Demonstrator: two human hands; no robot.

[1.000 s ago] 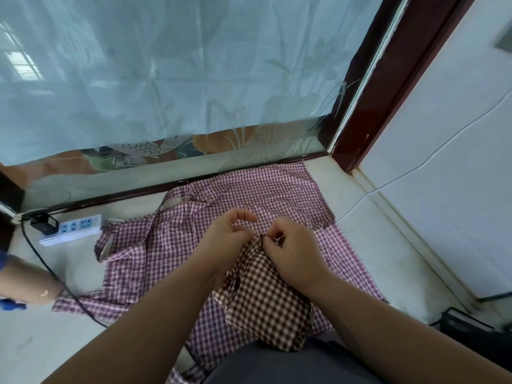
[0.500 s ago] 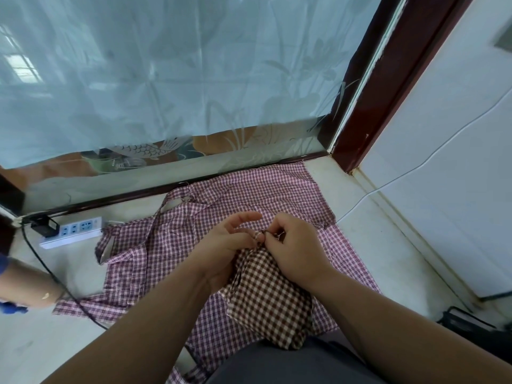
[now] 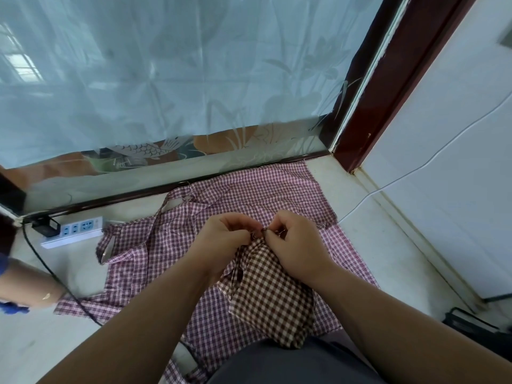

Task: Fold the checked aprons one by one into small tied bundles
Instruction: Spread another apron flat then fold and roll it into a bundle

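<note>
A folded brown-and-white checked apron (image 3: 270,295) lies in front of me, on top of a spread pink checked apron (image 3: 171,245) that covers the floor. My left hand (image 3: 224,236) and my right hand (image 3: 297,242) meet at the brown apron's far end. Both pinch its thin strap and a small metal ring between fingertips. The fingers of both hands are curled around the strap ends. A loose strap piece hangs down the bundle's left side.
A white power strip (image 3: 73,231) with a black plug and cable lies to the left by the glass door's frame. Another person's arm (image 3: 25,289) shows at the left edge. A white cable (image 3: 388,187) runs along the right wall. A dark object (image 3: 476,328) sits at the right.
The fingers of my left hand have curled in closer to my right hand at the strap. The brown apron and the pink apron stay where they were.
</note>
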